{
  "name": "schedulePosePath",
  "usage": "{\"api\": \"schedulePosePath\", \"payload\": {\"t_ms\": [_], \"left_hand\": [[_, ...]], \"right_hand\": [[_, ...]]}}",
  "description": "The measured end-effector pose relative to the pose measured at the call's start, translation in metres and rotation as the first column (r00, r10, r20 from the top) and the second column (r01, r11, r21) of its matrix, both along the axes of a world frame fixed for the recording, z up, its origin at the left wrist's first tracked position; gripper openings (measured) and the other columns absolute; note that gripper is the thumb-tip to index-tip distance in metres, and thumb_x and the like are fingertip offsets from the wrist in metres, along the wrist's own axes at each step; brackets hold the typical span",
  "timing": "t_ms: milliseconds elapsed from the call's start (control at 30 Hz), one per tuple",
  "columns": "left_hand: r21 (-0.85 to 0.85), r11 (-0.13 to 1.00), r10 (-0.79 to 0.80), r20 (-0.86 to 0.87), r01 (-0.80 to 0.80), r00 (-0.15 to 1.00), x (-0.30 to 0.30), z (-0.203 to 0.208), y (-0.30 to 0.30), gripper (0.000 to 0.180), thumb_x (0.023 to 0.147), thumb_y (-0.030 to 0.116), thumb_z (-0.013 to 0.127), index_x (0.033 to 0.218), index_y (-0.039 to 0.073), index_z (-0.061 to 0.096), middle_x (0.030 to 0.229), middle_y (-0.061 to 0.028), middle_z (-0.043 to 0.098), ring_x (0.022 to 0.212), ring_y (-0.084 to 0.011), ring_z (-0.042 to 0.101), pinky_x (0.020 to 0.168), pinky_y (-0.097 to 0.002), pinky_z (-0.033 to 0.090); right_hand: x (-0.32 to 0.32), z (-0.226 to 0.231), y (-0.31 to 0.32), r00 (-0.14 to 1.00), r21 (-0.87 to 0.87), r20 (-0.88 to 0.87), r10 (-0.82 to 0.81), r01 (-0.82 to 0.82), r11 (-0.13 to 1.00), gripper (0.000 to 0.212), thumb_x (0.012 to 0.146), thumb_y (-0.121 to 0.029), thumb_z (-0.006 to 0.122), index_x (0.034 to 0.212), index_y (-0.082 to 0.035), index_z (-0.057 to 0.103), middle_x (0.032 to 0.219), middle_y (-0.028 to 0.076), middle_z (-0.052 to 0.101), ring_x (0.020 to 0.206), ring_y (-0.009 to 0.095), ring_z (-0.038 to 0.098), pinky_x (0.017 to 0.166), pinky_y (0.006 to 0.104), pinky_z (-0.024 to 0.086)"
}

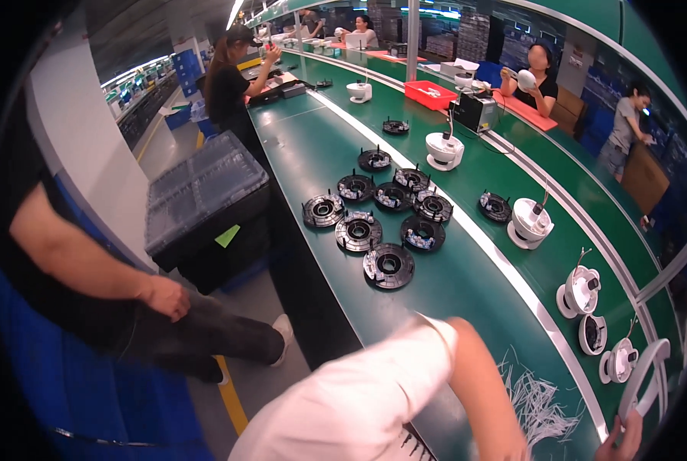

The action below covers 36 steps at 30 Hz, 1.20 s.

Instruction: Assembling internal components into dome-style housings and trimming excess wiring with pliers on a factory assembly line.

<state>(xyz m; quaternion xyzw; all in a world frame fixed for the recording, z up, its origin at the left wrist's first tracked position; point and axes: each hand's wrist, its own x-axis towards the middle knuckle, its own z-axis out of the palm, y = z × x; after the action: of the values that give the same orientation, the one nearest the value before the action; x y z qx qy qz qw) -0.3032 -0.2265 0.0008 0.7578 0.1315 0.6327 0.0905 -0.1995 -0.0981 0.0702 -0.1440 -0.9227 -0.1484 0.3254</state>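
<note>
My right hand (pixel 618 442) shows only at the bottom right edge, its fingers closed on a white curved ring-shaped part (pixel 641 370) that rises above it. My left upper arm in a white sleeve (pixel 374 392) crosses the lower middle. The forearm runs off the lower edge, so my left hand is hidden. Just beyond my right hand, small white round housings (pixel 618 361) with wires sit on the green conveyor belt (pixel 312 146). A loose heap of thin white strips (pixel 535 399) lies beside my arm.
Several black round discs (pixel 388 266) are grouped mid-belt, with white housings (pixel 529 223) along a white dividing strip. A red tray (pixel 430 94) sits farther back. A black lidded crate (pixel 205 192) stands in the aisle. A seated person's hand (pixel 167 296) is on the left, and other workers line the belt.
</note>
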Motion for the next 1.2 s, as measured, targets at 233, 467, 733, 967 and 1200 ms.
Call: {"api": "schedulePosePath", "payload": {"t_ms": [233,467,733,967,1200], "left_hand": [[-0.817,0.373,0.164,0.524,0.439,0.836,-0.149,0.017,0.027,0.07,0.075,0.041,0.059,0.123,0.001,0.026,0.114,-0.0209,0.045,0.103,-0.0317,0.048,0.069,-0.0457,0.048],[-0.835,0.472,0.252,0.435,0.283,0.864,-0.169,0.05,0.016,0.029,0.082,0.031,0.048,0.089,0.003,0.046,0.07,-0.0106,0.057,0.064,-0.0199,0.061,0.045,-0.0349,0.052],[-0.939,0.341,0.546,0.163,-0.04,0.822,-0.194,0.032,0.009,0.026,0.084,0.025,0.045,0.096,0.002,0.043,0.072,-0.0105,0.056,0.064,-0.0191,0.06,0.048,-0.0318,0.052],[-0.953,0.303,0.524,0.186,0.022,0.831,-0.19,0.007,0.014,0.029,0.083,0.026,0.047,0.098,0.001,0.043,0.072,-0.0102,0.057,0.064,-0.0183,0.06,0.046,-0.0303,0.051],[-0.887,0.435,0.496,0.378,0.153,0.782,-0.183,-0.018,0.026,0.029,0.08,0.023,0.049,0.095,-0.001,0.043,0.074,-0.0135,0.059,0.059,-0.0186,0.061,0.046,-0.0331,0.052]], "right_hand": [[-0.056,-0.024,-0.029,0.926,0.04,0.165,0.339,-0.349,0.936,0.014,0.074,-0.005,0.057,0.086,0.001,0.055,0.082,0.013,0.056,0.074,0.03,0.054,0.067,0.0373,0.042],[-0.09,-0.029,-0.076,0.933,0.201,-0.134,0.334,-0.305,0.931,0.025,0.068,-0.003,0.058,0.091,0.001,0.051,0.097,0.015,0.053,0.096,0.033,0.049,0.089,0.0454,0.032],[-0.075,-0.062,-0.217,0.13,-0.822,-0.422,0.897,-0.472,-0.318,0.046,0.068,-0.021,0.068,0.102,0.002,0.047,0.088,0.015,0.054,0.081,0.028,0.053,0.072,0.0335,0.042],[-0.067,-0.067,-0.214,0.25,-0.872,-0.466,0.849,0.032,-0.488,0.024,0.068,-0.009,0.067,0.085,-0.002,0.051,0.069,0.009,0.054,0.062,0.021,0.054,0.056,0.0273,0.041],[-0.072,-0.06,-0.2,0.106,-0.808,-0.588,0.802,-0.114,-0.578,0.033,0.068,-0.018,0.067,0.093,-0.003,0.052,0.077,0.012,0.053,0.074,0.024,0.052,0.066,0.035,0.039]]}}
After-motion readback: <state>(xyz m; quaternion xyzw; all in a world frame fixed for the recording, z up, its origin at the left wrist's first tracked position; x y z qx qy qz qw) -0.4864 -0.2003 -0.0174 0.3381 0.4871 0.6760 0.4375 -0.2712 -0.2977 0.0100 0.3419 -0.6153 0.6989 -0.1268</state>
